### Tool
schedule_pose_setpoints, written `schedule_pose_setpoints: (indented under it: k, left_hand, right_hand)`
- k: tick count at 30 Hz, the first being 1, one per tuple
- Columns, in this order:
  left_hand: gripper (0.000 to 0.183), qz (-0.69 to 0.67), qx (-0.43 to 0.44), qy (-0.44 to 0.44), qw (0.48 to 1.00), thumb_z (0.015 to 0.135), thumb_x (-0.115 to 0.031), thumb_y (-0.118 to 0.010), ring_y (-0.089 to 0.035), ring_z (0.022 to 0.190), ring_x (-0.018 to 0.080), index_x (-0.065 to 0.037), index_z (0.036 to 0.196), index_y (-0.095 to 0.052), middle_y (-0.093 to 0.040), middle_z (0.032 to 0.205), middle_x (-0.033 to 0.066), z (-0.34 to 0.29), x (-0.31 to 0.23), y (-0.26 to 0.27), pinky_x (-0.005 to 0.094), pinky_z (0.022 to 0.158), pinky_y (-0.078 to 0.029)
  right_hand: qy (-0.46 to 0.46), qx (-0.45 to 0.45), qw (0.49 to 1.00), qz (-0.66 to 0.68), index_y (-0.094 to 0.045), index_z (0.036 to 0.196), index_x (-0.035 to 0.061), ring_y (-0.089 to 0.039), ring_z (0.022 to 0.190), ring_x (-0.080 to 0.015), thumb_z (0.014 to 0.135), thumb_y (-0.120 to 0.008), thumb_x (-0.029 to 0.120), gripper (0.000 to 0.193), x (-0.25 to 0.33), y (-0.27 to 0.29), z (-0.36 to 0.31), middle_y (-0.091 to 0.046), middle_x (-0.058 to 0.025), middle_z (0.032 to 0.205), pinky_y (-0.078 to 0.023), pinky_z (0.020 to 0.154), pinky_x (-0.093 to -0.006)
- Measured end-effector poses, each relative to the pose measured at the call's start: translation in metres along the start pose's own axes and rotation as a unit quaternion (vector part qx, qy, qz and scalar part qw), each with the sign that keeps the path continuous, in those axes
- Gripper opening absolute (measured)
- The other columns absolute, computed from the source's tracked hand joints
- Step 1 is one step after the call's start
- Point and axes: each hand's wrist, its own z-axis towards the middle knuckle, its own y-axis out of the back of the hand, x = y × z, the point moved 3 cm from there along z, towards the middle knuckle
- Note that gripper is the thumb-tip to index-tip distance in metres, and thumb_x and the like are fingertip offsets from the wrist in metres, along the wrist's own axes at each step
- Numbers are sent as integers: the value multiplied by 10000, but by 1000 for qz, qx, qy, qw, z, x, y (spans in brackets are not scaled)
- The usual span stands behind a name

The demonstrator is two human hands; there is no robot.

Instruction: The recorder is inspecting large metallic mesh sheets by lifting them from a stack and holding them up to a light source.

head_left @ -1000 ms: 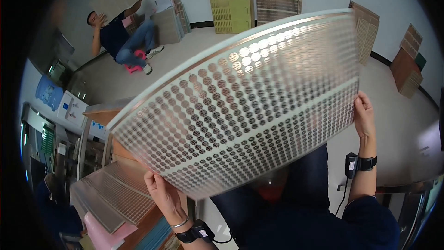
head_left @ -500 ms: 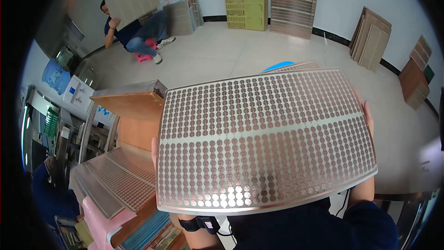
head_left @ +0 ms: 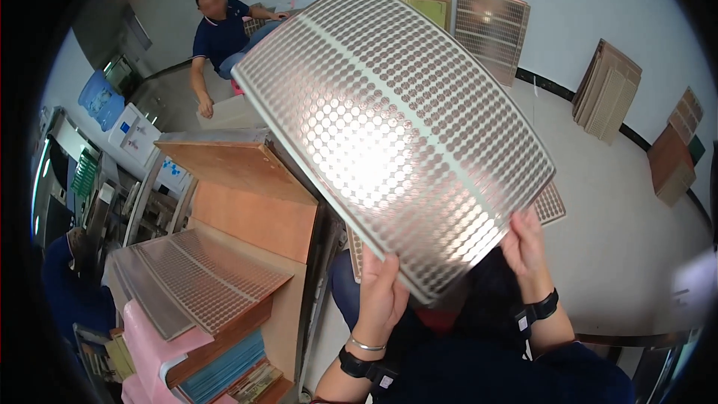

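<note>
A large circuit board panel, covered in rows of round copper pads with a pale strip along its middle, is held up in front of me at a slant. Its near left edge is in the grip of my left hand, thumb on top. My right hand grips the near right edge, fingers partly hidden beneath. Bright light glares off the panel's surface. Below it, the corner of another dotted panel shows on the right.
To my left stands a wooden cabinet with stacked dotted panels and pink sheeting. Several boards lean against the wall. A seated person is at the far left, near a water dispenser. Another person sits at the left edge.
The panel has turned clockwise and risen, its far end now up and left. Both my hands have come into fuller view at its near end. The far person has lowered a board.
</note>
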Motion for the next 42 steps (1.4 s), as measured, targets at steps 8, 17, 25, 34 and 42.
schedule_pose_setpoints:
  k: [8,17,25,34,42]
  left_hand:
    - [521,36,2,25,999,905,-110,-499,-496,1129,215,-66,1364,-256,-450,1284,121,12,-20,43,368,939,-434]
    - [541,84,17,23,996,944,-381,-389,-481,1154,250,-21,1341,-318,-444,1304,144,14,-36,53,394,963,-405]
    - [511,-49,-51,-39,997,952,-396,-356,-359,1259,256,-85,1355,-309,-351,1391,95,8,5,40,421,1039,-307]
    - [346,42,-155,-28,987,947,-238,-437,-522,1089,220,-35,1227,-451,-532,1201,93,1,-44,117,388,933,-436]
    - [326,141,-183,-41,972,919,-217,-491,-527,1061,174,-5,1163,-531,-582,1129,87,-7,-74,145,313,917,-413]
  right_hand:
    - [-13,-44,999,12,-346,1284,-63,-539,1095,-280,931,-434,165,430,43,50,9,-483,-201,1249,-464,923,-392]
    - [-98,54,979,-173,-393,1285,-14,-561,1023,-141,865,-587,200,510,42,39,7,-560,-109,1168,-468,859,-282]
    - [-136,105,984,-37,-377,1304,58,-499,1094,-167,890,-540,88,447,-54,-3,-24,-513,-61,1221,-404,946,-347]
    - [72,-51,995,38,-408,1237,-66,-476,1165,-244,922,-438,116,365,65,79,36,-486,-148,1264,-381,999,-379]
    - [55,-76,974,-208,-404,1264,-88,-588,997,-190,927,-461,162,423,116,72,7,-557,-198,1155,-479,868,-286]
